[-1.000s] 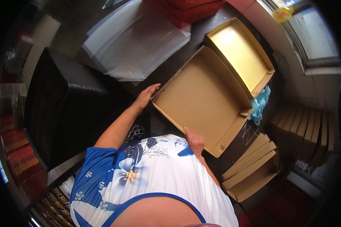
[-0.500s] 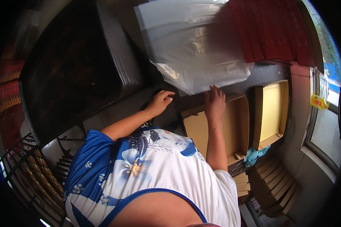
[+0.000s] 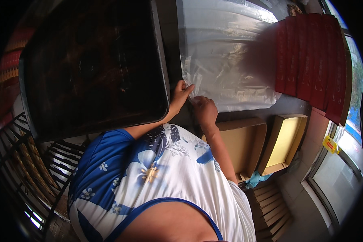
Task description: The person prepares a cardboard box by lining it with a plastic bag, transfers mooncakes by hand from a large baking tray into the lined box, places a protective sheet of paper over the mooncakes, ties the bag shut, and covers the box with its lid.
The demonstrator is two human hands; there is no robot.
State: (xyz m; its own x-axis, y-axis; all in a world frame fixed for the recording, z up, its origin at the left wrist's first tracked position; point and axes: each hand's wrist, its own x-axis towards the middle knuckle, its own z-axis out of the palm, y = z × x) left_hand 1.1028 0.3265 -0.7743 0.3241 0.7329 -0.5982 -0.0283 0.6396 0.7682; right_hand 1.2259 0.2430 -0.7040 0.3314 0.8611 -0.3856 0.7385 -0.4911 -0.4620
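- At their near left corner, the left hand and right hand are pinching the plastic sheets, apparently steadying them.
- On the surface, red boxes are seemingly weighting the sheets' right end.

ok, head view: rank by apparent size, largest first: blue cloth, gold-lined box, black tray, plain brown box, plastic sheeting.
1. Black tray
2. Plastic sheeting
3. Plain brown box and gold-lined box: unsure, forearm covers part of the brown one
4. Blue cloth
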